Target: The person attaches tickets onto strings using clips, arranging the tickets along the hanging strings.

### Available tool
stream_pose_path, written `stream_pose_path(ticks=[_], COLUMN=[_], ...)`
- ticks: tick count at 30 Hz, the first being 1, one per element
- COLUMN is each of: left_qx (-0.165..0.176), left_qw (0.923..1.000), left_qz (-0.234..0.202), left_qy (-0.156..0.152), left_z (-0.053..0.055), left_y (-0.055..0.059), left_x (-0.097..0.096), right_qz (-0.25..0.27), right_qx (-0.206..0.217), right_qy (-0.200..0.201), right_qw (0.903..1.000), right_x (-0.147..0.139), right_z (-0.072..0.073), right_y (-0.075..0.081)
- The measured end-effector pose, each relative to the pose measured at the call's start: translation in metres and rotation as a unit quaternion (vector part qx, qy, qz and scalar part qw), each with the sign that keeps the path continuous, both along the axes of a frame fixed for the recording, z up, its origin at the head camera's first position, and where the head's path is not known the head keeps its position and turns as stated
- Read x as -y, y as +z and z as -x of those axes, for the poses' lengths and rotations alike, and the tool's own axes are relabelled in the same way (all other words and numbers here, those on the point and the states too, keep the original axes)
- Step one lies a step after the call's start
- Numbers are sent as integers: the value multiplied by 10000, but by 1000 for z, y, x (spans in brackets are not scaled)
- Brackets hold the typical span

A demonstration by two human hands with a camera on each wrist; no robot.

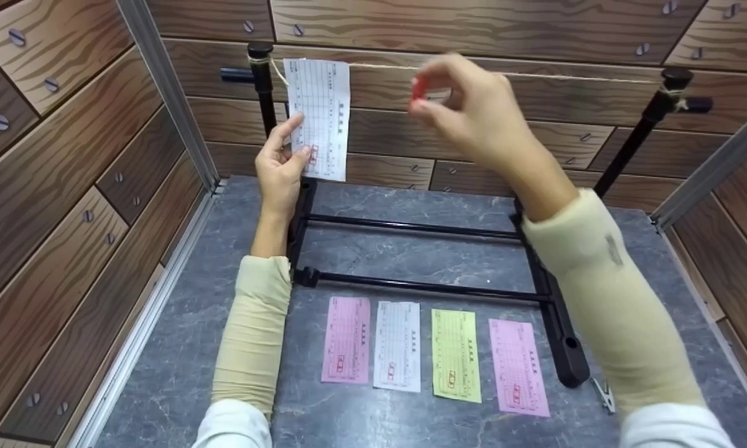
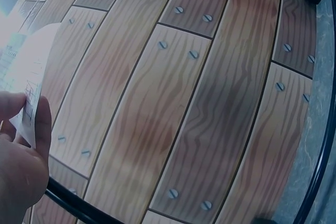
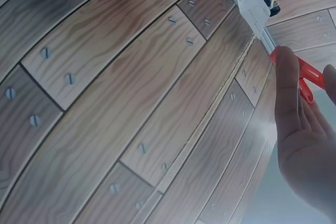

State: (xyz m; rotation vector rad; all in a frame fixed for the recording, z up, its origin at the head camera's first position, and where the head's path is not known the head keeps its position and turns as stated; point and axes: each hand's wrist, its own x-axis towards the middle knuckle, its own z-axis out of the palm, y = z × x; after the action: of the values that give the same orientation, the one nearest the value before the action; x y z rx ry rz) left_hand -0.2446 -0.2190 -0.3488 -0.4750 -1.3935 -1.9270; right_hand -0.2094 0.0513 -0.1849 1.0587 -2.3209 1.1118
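Near the string (image 1: 385,66), left end — one white slip (image 1: 323,118), pinched in the left hand (image 1: 280,165); farther right — one red clip (image 3: 311,72), pinched in the right hand (image 1: 482,112).

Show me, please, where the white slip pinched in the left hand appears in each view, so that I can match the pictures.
Head: the white slip is in the upper half, left of centre, pinched by the left hand.
Left wrist: the white slip is at the left edge, above mid-height at its top.
Right wrist: the white slip is at the top edge, right of centre.
Shared landmark: the wood-grain wall panels.
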Motion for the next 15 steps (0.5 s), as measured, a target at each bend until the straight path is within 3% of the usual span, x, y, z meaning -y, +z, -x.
stream_pose_path(ticks=[6, 11, 15], left_qx=[-30, -103, -100], left_qw=[10000, 9999, 9999], left_qz=[-22, -45, -70], left_qy=[-77, -72, -18], left_z=[2, 4, 5], left_y=[-1, -1, -1], left_x=[-3, -4, -4], right_qz=[-79, 140, 324], right_qx=[683, 1381, 1373], right_qy=[-246, -225, -253], right_qw=[9973, 9901, 9897], right_x=[33, 64, 90], right_z=[18, 36, 49], right_y=[26, 39, 45])
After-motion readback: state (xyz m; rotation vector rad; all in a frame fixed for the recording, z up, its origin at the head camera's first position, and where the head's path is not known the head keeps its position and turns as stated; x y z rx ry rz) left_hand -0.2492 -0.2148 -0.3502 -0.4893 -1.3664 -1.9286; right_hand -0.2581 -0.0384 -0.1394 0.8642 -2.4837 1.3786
